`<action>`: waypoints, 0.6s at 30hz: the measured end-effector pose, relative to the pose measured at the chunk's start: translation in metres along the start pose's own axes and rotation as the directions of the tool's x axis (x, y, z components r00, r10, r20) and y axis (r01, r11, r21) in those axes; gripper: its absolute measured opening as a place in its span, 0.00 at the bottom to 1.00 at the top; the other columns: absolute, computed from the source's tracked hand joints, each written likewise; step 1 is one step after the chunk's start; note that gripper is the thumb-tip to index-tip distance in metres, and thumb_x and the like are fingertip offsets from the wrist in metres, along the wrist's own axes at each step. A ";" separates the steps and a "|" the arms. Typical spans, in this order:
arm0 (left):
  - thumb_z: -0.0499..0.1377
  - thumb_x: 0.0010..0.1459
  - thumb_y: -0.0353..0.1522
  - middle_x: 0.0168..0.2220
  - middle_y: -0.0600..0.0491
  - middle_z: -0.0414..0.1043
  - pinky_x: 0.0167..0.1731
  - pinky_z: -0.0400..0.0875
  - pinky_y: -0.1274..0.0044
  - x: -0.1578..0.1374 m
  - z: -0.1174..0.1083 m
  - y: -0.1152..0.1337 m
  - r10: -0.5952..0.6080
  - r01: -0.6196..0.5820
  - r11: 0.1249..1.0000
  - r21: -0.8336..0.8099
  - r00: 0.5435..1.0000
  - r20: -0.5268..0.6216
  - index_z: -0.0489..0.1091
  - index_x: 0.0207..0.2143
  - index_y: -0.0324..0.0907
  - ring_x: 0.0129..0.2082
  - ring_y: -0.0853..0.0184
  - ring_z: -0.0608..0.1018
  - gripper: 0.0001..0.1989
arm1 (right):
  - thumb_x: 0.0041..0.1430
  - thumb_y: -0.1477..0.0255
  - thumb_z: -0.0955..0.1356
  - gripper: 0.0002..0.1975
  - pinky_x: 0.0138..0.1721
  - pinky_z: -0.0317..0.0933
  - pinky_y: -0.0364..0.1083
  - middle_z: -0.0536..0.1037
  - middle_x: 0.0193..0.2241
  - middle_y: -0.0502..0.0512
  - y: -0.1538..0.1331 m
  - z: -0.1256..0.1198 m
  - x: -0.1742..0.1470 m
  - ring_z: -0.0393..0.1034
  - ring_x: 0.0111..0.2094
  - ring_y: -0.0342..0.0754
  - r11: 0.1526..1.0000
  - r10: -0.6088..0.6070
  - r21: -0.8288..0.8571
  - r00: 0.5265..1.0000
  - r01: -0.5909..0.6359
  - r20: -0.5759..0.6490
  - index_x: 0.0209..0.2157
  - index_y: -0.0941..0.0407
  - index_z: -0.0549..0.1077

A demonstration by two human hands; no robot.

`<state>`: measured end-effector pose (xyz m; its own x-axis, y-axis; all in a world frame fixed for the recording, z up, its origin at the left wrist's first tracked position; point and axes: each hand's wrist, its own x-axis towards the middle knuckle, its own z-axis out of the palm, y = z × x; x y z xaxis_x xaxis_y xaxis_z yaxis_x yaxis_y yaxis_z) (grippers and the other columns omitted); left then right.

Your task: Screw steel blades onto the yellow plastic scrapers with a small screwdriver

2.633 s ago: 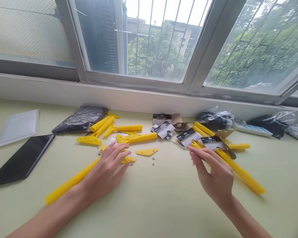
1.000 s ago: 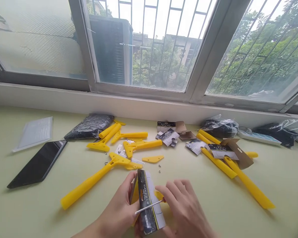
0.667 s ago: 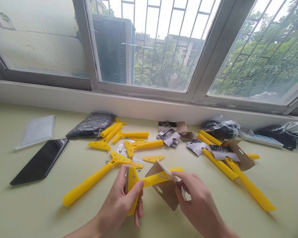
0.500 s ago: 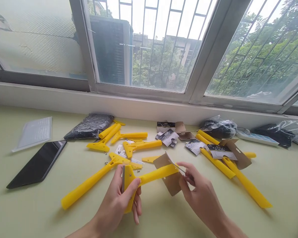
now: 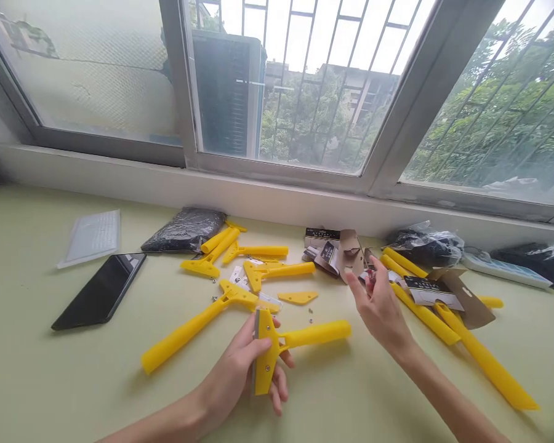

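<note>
My left hand (image 5: 240, 363) grips a yellow scraper (image 5: 316, 333) by its head, with the thumb on the front face. The grey blade edge faces left, two screws show in the head, and the handle points right. My right hand (image 5: 383, 307) is raised beside the cardboard packaging (image 5: 349, 255), thumb and index finger apart; its other fingers are partly hidden. Between the hands and the window lie several more yellow scrapers (image 5: 184, 329), a loose yellow head plate (image 5: 298, 298) and small screws or nuts (image 5: 311, 320).
A dark tablet-like slab (image 5: 99, 292) and a clear plastic sheet (image 5: 92, 239) lie on the left. Black plastic bags (image 5: 187, 229) stand along the window ledge. On the right are yellow handles (image 5: 489, 360) under an opened cardboard package (image 5: 471, 301).
My right hand has moved away from the scraper's handle end and let go of the brown card, which now lies with the other packaging. The left hand still holds the scraper; the view has shifted.
</note>
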<state>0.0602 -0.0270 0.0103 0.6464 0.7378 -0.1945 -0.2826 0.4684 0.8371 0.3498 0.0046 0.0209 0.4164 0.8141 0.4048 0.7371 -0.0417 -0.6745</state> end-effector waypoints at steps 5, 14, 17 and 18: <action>0.55 0.66 0.36 0.41 0.43 0.74 0.31 0.79 0.67 -0.002 -0.002 0.000 0.021 -0.023 1.000 0.019 0.996 0.086 0.52 0.55 0.41 0.32 0.60 0.82 0.20 | 0.69 0.71 0.63 0.20 0.40 0.71 0.44 0.79 0.42 0.58 -0.033 -0.005 -0.070 0.75 0.39 0.47 0.852 -0.506 0.220 0.856 0.475 0.110 0.61 0.53 0.69; 0.53 0.68 0.43 0.44 0.47 0.68 0.25 0.78 0.71 -0.009 0.004 -0.005 0.127 -0.132 0.970 0.206 0.991 0.037 0.52 0.52 0.45 0.29 0.66 0.80 0.17 | 0.60 0.84 0.68 0.18 0.19 0.64 0.37 0.81 0.32 0.54 -0.062 -0.020 -0.115 0.68 0.19 0.38 0.721 -0.671 0.202 0.741 0.663 -0.039 0.50 0.55 0.76; 0.52 0.69 0.44 0.45 0.47 0.67 0.22 0.76 0.75 -0.011 0.006 -0.007 0.148 -0.151 0.951 0.271 0.988 0.032 0.51 0.49 0.46 0.27 0.70 0.77 0.16 | 0.60 0.84 0.68 0.15 0.21 0.65 0.36 0.79 0.28 0.53 -0.059 -0.022 -0.120 0.70 0.20 0.39 0.683 -0.714 0.154 0.697 0.714 -0.060 0.47 0.57 0.76; 0.51 0.69 0.45 0.45 0.48 0.67 0.21 0.75 0.76 -0.011 0.006 -0.008 0.151 -0.154 0.944 0.290 0.988 0.033 0.50 0.49 0.46 0.26 0.71 0.76 0.16 | 0.61 0.83 0.67 0.14 0.23 0.67 0.36 0.78 0.27 0.53 -0.059 -0.022 -0.122 0.72 0.21 0.40 0.672 -0.728 0.143 0.683 0.727 -0.052 0.46 0.57 0.76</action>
<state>0.0591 -0.0418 0.0091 0.6190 0.7839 -0.0488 -0.1608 0.1874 0.9690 0.2673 -0.1047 0.0245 -0.2245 0.5566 0.7999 0.7217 0.6465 -0.2473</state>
